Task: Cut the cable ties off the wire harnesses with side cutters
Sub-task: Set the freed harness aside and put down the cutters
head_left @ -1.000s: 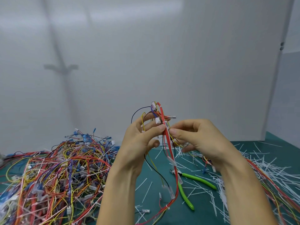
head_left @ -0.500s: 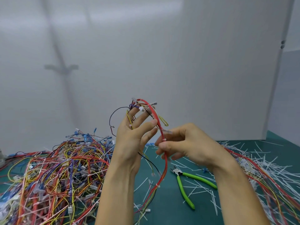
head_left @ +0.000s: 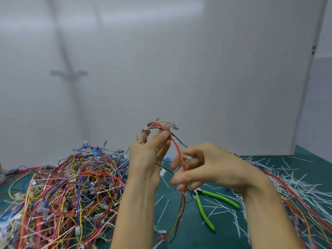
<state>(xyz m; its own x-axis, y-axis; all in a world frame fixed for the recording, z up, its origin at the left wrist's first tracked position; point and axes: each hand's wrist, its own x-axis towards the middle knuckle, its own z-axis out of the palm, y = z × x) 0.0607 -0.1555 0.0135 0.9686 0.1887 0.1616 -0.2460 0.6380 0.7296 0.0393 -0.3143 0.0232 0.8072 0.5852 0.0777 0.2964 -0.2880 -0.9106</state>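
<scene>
The wire harness [head_left: 177, 150] is held up in the air in front of the person, its red lead running close to vertical from the raised left hand [head_left: 147, 159] down past the right hand [head_left: 212, 169], with its loose tail trailing to the green counter [head_left: 224, 238]. The left hand pinches the top loop of the harness between nearly straight fingertips. The right hand sits lower with its fingers loosely curled round the red run, a light hold rather than a firm one. A small white blur by those fingers may be a tie, but it is too smeared to say. The side cutters [head_left: 204, 212] lie untouched on the counter just below the right hand (neither hand has a tool at present), head toward the hanging wires and green handles splayed back toward the person's right. The right hand is plainly the nearer one, so a cut would probably start with it letting go and dropping straight down. The heap of uncut harnesses [head_left: 62, 191] lies to the left and the snipped white ties [head_left: 291, 186] are strewn to the right.
</scene>
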